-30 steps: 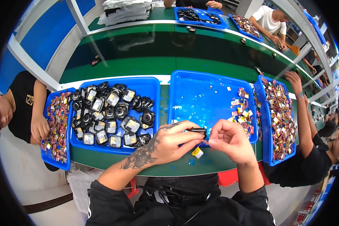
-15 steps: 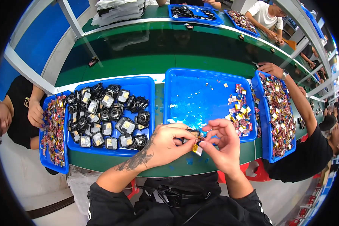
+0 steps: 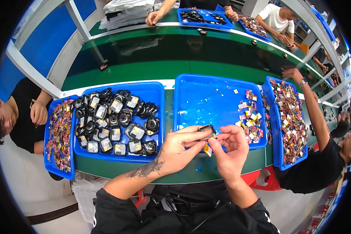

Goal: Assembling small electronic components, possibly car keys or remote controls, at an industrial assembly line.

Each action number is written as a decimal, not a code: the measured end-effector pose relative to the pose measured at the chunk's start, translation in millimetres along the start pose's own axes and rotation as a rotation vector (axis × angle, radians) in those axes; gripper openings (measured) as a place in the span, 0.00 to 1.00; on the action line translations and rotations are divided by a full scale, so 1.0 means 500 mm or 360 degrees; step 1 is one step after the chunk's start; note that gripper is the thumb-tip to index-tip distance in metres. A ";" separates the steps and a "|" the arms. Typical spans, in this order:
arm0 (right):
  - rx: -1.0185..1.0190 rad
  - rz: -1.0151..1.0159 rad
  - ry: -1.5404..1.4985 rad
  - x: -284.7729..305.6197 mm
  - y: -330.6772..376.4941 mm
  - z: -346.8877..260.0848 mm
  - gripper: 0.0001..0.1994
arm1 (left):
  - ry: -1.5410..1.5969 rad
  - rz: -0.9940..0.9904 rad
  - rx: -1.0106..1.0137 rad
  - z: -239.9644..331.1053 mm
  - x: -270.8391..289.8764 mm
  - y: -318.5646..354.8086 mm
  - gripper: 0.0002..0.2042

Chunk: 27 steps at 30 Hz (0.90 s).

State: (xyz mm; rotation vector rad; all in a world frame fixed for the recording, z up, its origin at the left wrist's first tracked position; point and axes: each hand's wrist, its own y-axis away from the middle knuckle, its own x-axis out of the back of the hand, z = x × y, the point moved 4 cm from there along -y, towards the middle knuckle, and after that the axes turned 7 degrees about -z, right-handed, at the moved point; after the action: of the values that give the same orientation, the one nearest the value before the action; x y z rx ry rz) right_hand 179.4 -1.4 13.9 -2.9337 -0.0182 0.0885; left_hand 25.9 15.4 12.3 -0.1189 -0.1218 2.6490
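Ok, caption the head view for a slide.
Both hands, left hand and right hand, pinch a small dark part over a blue tray.

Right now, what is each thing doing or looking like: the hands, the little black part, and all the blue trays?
Left hand: pinching the small black part.
Right hand: fingertips on the same part.
Small black part: held between both hands, above the tray edge.
Middle blue tray: mostly bare, small colourful pieces at its right side.
Left blue tray: filled with black square parts.
Far-right blue tray: heaped with colourful pieces.
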 end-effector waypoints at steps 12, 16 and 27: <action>-0.0204 -0.0166 0.0082 -0.012 -0.014 -0.008 0.23 | 0.0460 0.0083 -0.0116 -0.021 -0.010 0.004 0.20; -0.0189 -0.0384 0.0370 -0.007 -0.060 -0.012 0.22 | 0.0492 0.0136 -0.0034 -0.002 -0.008 -0.003 0.32; -0.0521 -0.0240 0.0980 0.116 -0.561 0.153 0.28 | -0.2588 0.0345 0.0118 0.027 0.156 0.062 0.16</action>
State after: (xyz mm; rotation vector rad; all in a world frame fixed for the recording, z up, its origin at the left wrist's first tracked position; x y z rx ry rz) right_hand 230.9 289.8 -6.9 -3.1235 -0.1732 -0.9146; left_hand -58.7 23.8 17.2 2.0710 -0.5173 2.1952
